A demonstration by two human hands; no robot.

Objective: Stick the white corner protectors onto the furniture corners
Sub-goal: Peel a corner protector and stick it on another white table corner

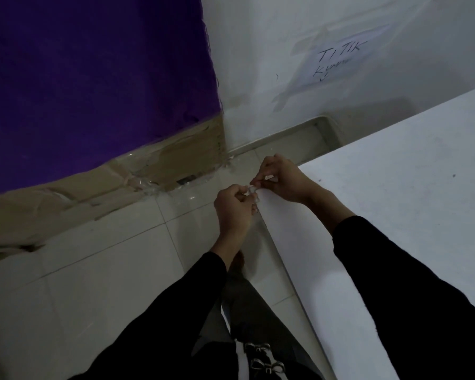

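A white table fills the right side, its near-left corner pointing toward the middle of the view. Both hands meet at that corner. My left hand and my right hand pinch a small pale corner protector between their fingertips, right at the table's corner. The protector is mostly hidden by the fingers, so its shape is hard to tell. Black sleeves cover both forearms.
A purple cloth hangs over taped brown cardboard at the left. Pale floor tiles lie below. A white wall behind carries a taped paper note with handwriting.
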